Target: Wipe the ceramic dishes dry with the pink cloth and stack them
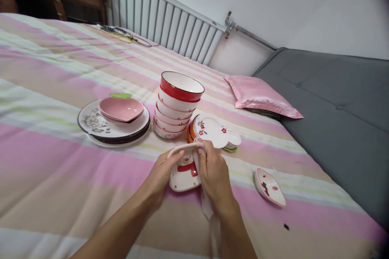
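Dish [181,180] | red-scarf print [187,167] | in left hand [160,173] | cloth [206,205] in right hand [214,170]

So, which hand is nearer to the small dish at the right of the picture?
Right: the right hand is left of the small dish; the left hand is farther left, at the held plate's opposite edge.

A white dish [182,180] with rounded corners, its inside printed with a red-scarfed animal figure, is held tilted above the striped bedspread [75,178]. A pale, limp cloth [206,207] touches its right-hand rim and hangs down beside it.
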Demonstrator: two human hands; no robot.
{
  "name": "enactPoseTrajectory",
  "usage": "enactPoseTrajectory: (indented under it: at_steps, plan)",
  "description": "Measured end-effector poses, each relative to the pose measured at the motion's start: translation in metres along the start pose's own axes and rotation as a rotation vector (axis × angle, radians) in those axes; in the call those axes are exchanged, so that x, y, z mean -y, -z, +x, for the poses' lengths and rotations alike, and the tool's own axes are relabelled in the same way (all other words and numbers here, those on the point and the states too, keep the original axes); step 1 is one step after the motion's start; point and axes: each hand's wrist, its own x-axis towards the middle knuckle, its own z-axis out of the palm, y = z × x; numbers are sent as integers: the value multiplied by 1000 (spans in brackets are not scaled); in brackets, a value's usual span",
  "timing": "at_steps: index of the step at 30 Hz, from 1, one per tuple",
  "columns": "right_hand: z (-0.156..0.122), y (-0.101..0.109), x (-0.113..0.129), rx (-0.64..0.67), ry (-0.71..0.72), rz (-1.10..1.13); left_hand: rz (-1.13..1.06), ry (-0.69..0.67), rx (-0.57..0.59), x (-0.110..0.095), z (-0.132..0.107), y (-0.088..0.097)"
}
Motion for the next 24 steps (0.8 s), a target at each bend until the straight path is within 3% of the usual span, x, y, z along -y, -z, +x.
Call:
enactPoseTrajectory:
  at_steps: [7,14,24]
  plan:
    - [-1,-4,2,-17,-67,-113,-79,-20,-20,-1,-1,-1]
    - [-3,-8,4,-8,-97,-135,-194,-101,-152,-6,1,-4]
    - [-3,-10,11,-11,-221,54,-289,-179,-207,-7,1,-6]
